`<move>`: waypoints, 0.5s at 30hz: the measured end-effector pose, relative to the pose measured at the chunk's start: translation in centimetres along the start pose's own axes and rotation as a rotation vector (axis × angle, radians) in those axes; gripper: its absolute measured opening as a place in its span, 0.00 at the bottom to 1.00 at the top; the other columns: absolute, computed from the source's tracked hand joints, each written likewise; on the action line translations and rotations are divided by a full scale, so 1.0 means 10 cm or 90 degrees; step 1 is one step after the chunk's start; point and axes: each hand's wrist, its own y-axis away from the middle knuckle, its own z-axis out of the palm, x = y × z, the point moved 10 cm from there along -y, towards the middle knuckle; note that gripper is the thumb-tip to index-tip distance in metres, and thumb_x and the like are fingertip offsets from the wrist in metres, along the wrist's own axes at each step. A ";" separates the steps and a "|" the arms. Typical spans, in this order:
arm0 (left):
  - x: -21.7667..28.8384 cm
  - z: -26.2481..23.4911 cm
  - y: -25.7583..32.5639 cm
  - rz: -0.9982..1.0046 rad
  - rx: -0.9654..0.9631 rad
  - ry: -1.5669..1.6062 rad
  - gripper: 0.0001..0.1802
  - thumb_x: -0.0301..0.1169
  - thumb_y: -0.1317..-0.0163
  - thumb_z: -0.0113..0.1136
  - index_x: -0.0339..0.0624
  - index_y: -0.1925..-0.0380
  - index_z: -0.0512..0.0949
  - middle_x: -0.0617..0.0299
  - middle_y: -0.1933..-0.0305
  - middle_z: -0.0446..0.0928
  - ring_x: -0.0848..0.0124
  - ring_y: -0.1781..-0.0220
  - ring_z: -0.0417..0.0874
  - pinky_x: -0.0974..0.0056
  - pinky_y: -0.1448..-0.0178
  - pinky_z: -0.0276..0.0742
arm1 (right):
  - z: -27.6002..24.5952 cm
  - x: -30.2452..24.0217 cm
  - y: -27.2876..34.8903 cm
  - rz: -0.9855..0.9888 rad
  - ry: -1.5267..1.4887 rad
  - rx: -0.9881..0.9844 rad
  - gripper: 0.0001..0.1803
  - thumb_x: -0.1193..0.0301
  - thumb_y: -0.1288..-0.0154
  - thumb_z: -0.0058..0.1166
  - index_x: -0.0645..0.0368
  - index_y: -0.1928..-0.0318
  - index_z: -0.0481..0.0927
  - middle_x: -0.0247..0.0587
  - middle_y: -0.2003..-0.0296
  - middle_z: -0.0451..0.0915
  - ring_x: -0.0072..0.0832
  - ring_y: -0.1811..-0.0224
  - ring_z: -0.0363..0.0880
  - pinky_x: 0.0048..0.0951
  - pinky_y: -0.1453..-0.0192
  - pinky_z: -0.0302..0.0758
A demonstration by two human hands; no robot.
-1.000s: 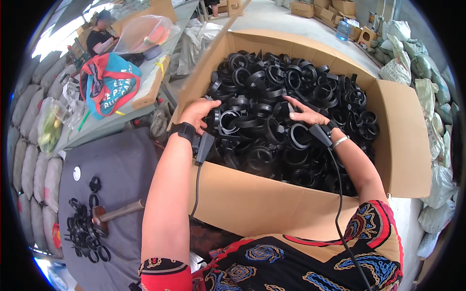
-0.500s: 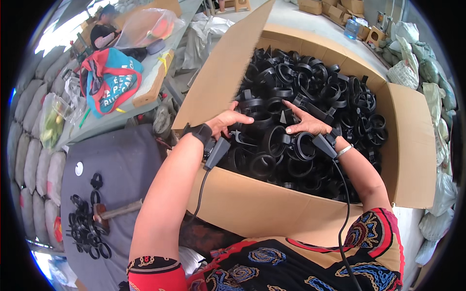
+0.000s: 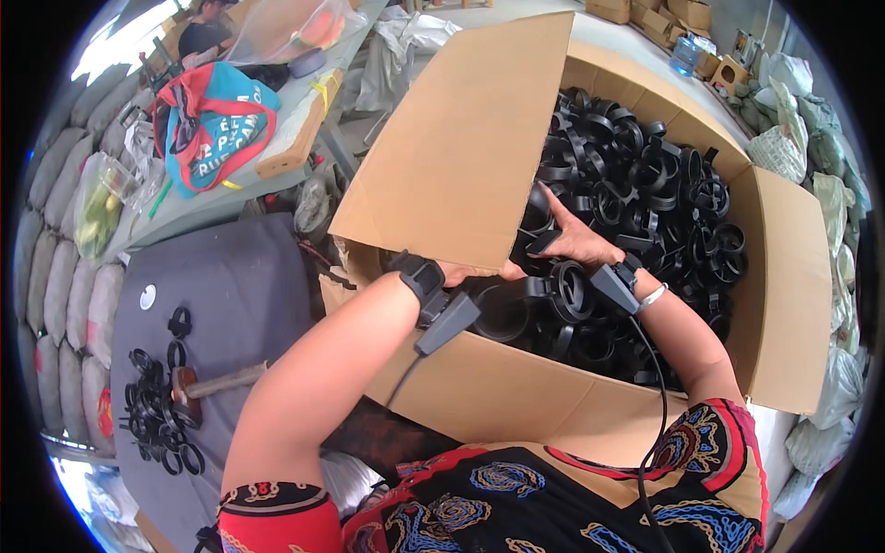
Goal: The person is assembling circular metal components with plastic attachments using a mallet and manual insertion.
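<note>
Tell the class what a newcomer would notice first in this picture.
A big open cardboard box fills the middle, heaped with black plastic rings. Both hands reach into the heap: the right hand lies on the rings, the left hand is half hidden by a flap. A hammer lies among loose rings, lower left.

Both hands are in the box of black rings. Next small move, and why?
Probably close the right hand on one of the black ring parts under it and lift. Its fingers lie spread on the heap, gripping nothing clearly. The left hand is mostly hidden behind the cardboard flap, so its grip cannot be judged.
</note>
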 end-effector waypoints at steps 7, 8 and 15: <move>-0.09 0.18 -0.04 -0.093 -0.007 -0.085 0.47 0.19 0.65 0.67 0.47 0.38 0.65 0.55 0.48 0.70 0.62 0.48 0.71 0.60 0.50 0.71 | -0.33 0.31 0.03 -0.079 0.149 0.061 0.50 0.82 0.64 0.69 0.59 0.35 0.61 0.36 0.46 0.72 0.24 0.46 0.70 0.27 0.41 0.69; 0.01 0.24 -0.06 -0.058 0.017 -0.131 0.44 0.19 0.66 0.67 0.47 0.40 0.68 0.55 0.50 0.71 0.61 0.49 0.71 0.60 0.49 0.71 | -0.44 0.40 0.08 -0.071 0.154 0.062 0.46 0.82 0.63 0.69 0.59 0.37 0.65 0.34 0.49 0.75 0.23 0.49 0.72 0.27 0.43 0.71; 0.66 0.35 0.28 0.037 0.097 -0.068 0.39 0.14 0.59 0.66 0.46 0.43 0.68 0.57 0.52 0.72 0.66 0.51 0.74 0.64 0.52 0.75 | -0.04 -0.61 0.43 -0.006 0.215 0.108 0.29 0.75 0.58 0.72 0.66 0.52 0.77 0.33 0.60 0.80 0.19 0.59 0.77 0.23 0.51 0.74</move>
